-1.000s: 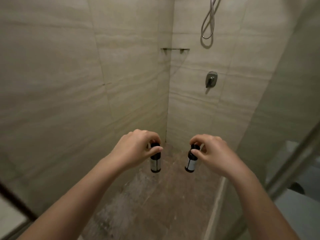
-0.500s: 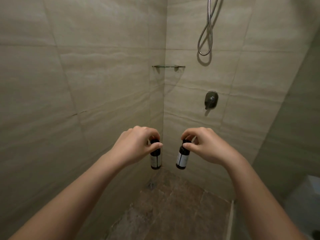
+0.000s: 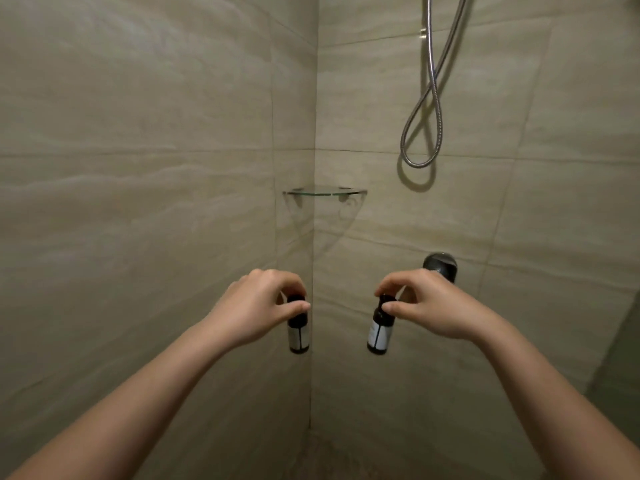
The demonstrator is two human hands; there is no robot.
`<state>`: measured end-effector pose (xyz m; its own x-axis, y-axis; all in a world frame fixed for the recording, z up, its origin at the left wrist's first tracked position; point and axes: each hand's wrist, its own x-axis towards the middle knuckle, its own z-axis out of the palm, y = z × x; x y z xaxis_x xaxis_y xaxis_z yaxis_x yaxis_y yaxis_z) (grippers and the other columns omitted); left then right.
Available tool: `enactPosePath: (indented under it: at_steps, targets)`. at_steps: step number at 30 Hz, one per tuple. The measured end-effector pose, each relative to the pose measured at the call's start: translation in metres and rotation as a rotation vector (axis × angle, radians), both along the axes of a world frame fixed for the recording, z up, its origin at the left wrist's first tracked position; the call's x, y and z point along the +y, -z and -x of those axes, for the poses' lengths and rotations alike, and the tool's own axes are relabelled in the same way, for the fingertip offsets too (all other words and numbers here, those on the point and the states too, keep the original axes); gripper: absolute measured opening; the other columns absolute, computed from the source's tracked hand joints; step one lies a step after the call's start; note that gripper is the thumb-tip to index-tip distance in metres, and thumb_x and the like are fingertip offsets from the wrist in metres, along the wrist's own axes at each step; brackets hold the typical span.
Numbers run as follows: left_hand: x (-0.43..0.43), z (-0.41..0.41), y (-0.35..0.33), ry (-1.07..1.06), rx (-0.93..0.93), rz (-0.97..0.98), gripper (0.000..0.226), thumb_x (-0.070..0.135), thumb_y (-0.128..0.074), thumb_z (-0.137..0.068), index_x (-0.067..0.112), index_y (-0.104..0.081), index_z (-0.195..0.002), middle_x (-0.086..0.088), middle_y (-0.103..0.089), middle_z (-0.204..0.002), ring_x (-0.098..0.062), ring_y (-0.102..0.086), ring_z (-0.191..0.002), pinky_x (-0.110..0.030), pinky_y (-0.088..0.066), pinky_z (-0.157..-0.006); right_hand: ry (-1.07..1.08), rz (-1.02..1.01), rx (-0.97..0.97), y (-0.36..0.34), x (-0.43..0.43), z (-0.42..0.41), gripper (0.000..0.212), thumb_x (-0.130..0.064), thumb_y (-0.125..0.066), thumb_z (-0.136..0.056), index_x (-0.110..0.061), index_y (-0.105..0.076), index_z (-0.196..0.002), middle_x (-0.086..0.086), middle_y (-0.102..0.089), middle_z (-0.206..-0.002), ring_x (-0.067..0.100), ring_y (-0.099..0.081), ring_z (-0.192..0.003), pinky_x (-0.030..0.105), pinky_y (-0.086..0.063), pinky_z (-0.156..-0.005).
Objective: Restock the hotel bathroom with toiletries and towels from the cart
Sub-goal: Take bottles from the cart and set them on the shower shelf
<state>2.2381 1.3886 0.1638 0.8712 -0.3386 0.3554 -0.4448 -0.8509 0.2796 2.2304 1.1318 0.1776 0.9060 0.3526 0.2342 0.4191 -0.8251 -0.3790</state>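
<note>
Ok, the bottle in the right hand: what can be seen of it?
The bottle is small and dark, material unclear, with a dark cap and a pale label bearing a thin dark vertical line; print unreadable. The right hand pinches it by the cap, so the body hangs free, base tilted slightly leftward. It is in mid-air, lower than the glass corner shelf, touching nothing else.

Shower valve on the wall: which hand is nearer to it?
Right. The right hand sits just below-left of the valve; the left hand is across the corner, farther left.
</note>
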Motion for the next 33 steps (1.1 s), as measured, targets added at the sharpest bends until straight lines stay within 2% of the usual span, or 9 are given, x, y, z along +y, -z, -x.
enactPosePath:
  at_steps: [5, 10, 13, 16, 21, 25, 30, 33]
  targets:
    - [0.002, -0.087, -0.031, -0.006, -0.073, 0.02, 0.011, 0.039, -0.064, -0.082, 0.029, -0.068, -0.086, 0.013, -0.065, -0.08, -0.008, -0.061, -0.077, -0.032, -0.052, -0.072, 0.03, 0.022, -0.06, -0.029, -0.008, -0.083, 0.015, -0.02, -0.062, -0.087, -0.02, -0.067, -0.101, -0.007, -0.066, -0.089, 0.004, -0.057, -0.076, 0.015, -0.041, -0.064]
    - [-0.003, -0.165, -0.046, -0.063, -0.118, 0.054, 0.007, 0.038, -0.065, -0.082, 0.031, -0.067, -0.08, 0.017, -0.062, -0.074, -0.005, -0.062, -0.075, -0.031, -0.052, -0.07, 0.014, 0.005, -0.12, -0.049, -0.019, -0.162, 0.016, -0.019, -0.062, -0.087, -0.019, -0.066, -0.102, -0.004, -0.067, -0.095, 0.013, -0.062, -0.086, 0.028, -0.048, -0.077]
    - [-0.014, -0.214, -0.056, -0.084, -0.137, 0.065, 0.006, 0.038, -0.065, -0.082, 0.032, -0.067, -0.08, 0.017, -0.064, -0.074, -0.006, -0.061, -0.075, -0.03, -0.051, -0.069, -0.025, 0.056, -0.168, -0.061, -0.03, -0.215, 0.015, -0.019, -0.061, -0.087, -0.019, -0.066, -0.102, -0.005, -0.065, -0.09, 0.013, -0.06, -0.081, 0.026, -0.045, -0.071]
    - [-0.029, -0.261, -0.071, -0.11, -0.179, 0.067, 0.008, 0.037, -0.065, -0.082, 0.029, -0.069, -0.081, 0.016, -0.064, -0.073, -0.002, -0.06, -0.072, -0.027, -0.049, -0.066, -0.057, 0.131, -0.232, -0.08, -0.046, -0.271, 0.015, -0.023, -0.061, -0.087, -0.021, -0.066, -0.101, -0.007, -0.064, -0.09, 0.012, -0.059, -0.08, 0.029, -0.047, -0.072]
    - [-0.056, -0.337, -0.1, -0.175, -0.225, 0.044, 0.012, 0.038, -0.065, -0.082, 0.028, -0.069, -0.085, 0.016, -0.065, -0.074, 0.001, -0.06, -0.073, -0.031, -0.053, -0.07, -0.156, 0.147, -0.304, -0.117, -0.07, -0.361, 0.012, -0.025, -0.062, -0.086, -0.025, -0.065, -0.098, -0.012, -0.063, -0.09, 0.008, -0.059, -0.079, 0.027, -0.048, -0.073]
    - [-0.065, -0.388, -0.123, -0.198, -0.289, 0.115, 0.012, 0.033, -0.066, -0.083, 0.023, -0.07, -0.087, 0.011, -0.069, -0.082, 0.001, -0.061, -0.076, -0.022, -0.05, -0.069, -0.239, 0.065, -0.324, -0.132, -0.075, -0.423, 0.01, -0.026, -0.063, -0.085, -0.029, -0.064, -0.094, -0.015, -0.064, -0.088, 0.005, -0.061, -0.077, 0.025, -0.048, -0.071]
    - [-0.072, -0.441, -0.133, -0.222, -0.276, 0.127, 0.014, 0.033, -0.064, -0.084, 0.023, -0.069, -0.091, 0.01, -0.069, -0.087, 0.001, -0.061, -0.079, -0.019, -0.05, -0.07, -0.294, 0.112, -0.335, -0.136, -0.058, -0.482, 0.014, -0.026, -0.059, -0.088, -0.027, -0.063, -0.102, -0.014, -0.06, -0.093, 0.008, -0.059, -0.083, 0.026, -0.047, -0.075]
    - [-0.079, -0.468, -0.134, -0.231, -0.247, 0.081, 0.017, 0.034, -0.063, -0.085, 0.021, -0.07, -0.093, 0.009, -0.069, -0.089, -0.003, -0.062, -0.082, -0.027, -0.054, -0.076, -0.31, 0.129, -0.324, -0.134, -0.043, -0.511, 0.019, -0.025, -0.059, -0.089, -0.02, -0.064, -0.107, -0.007, -0.063, -0.1, 0.011, -0.057, -0.086, 0.027, -0.046, -0.077]
